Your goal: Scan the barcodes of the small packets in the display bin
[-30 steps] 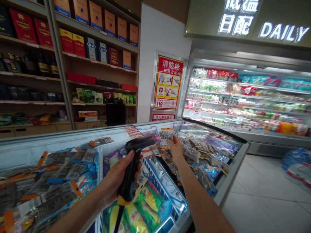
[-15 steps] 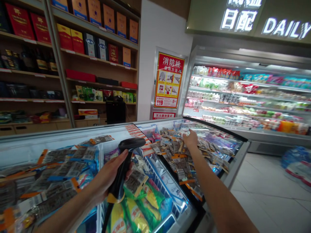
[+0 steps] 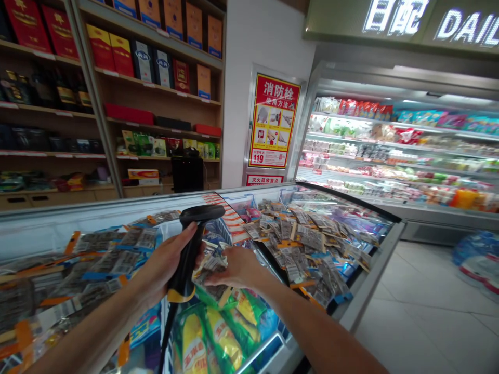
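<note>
My left hand grips the scanner. At its three o'clock, my right hand pinches a snack packet above the freezer.

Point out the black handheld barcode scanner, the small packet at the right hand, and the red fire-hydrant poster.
black handheld barcode scanner (image 3: pixel 202 214): head view, on its flat black head.
small clear snack packet (image 3: pixel 212 262): head view, on its middle, at the right hand's fingertips.
red fire-hydrant poster (image 3: pixel 274 122): head view, on its picture panel.

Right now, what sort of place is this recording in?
Most likely a convenience store: an open chiller of packaged food, shelves of boxed goods, and a barcode scanner in the left hand.
</note>
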The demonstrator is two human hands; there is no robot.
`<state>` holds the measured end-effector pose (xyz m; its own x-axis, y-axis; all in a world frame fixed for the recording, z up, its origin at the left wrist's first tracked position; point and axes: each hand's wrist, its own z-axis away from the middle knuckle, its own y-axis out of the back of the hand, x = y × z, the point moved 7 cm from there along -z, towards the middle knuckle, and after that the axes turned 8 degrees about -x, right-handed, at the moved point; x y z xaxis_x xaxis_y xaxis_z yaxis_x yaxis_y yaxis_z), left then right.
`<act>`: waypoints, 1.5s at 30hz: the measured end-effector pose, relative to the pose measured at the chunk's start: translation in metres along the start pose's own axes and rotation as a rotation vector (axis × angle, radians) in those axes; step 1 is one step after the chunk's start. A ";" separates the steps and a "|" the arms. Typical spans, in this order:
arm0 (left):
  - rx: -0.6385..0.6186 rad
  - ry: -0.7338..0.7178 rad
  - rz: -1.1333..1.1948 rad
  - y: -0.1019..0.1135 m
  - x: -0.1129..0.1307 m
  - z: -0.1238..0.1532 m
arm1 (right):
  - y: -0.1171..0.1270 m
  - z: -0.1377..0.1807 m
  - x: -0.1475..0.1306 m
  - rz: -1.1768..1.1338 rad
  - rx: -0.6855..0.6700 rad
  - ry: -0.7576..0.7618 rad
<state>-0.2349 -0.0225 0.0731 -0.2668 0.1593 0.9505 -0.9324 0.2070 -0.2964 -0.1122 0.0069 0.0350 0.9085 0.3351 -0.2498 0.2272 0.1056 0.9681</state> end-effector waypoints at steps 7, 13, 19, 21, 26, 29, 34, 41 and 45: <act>-0.006 -0.013 -0.036 0.001 -0.001 -0.002 | 0.004 -0.009 0.043 -0.408 0.047 -0.076; -0.151 0.048 -0.123 -0.014 -0.015 0.000 | 0.022 -0.012 0.122 -1.457 0.358 -0.184; -0.240 0.096 -0.224 -0.031 -0.031 0.010 | 0.031 -0.014 0.156 -1.694 0.518 -0.062; -0.250 0.098 -0.236 -0.036 -0.033 0.013 | 0.031 -0.015 0.161 -1.719 0.552 -0.041; -0.275 0.091 -0.263 -0.045 -0.031 0.020 | 0.030 -0.016 0.160 -1.710 0.583 -0.015; -0.291 0.102 -0.234 -0.049 -0.032 0.022 | 0.031 -0.014 0.158 -1.719 0.608 -0.018; -0.320 0.116 -0.154 -0.055 -0.036 0.021 | 0.033 -0.010 0.156 -1.745 0.649 -0.033; -0.328 0.175 -0.039 -0.056 -0.042 0.017 | 0.044 0.000 0.165 -1.791 0.771 -0.066; -0.311 0.197 -0.021 -0.056 -0.045 0.017 | 0.049 0.005 0.169 -1.826 0.861 -0.049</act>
<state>-0.1751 -0.0574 0.0480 -0.1684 0.3285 0.9294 -0.8105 0.4904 -0.3202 0.0539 0.0640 0.0407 -0.5318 0.3517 -0.7704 0.7742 -0.1668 -0.6106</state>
